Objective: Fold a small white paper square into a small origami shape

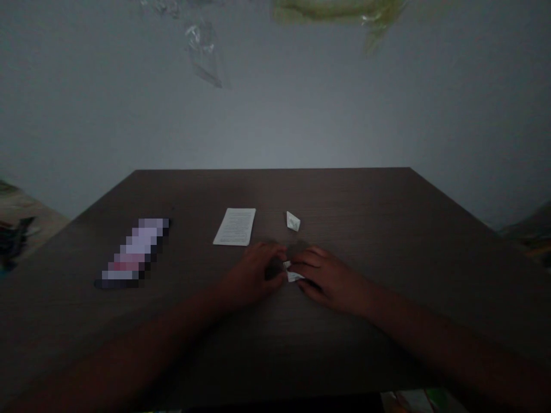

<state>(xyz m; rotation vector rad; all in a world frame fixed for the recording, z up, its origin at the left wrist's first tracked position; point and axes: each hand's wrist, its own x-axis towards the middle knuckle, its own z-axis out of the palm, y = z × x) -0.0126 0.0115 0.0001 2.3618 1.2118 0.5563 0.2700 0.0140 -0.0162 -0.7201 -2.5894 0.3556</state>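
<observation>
Hands, left hand and right hand, sit with narrowed fingers around a small paper on the table; whether either pinches it, I cannot tell. Work looks partway: this paper seems unfinished, while a folded scrap lies beyond. Leftward lie a printed sheet and phone, neither obstructing.
</observation>
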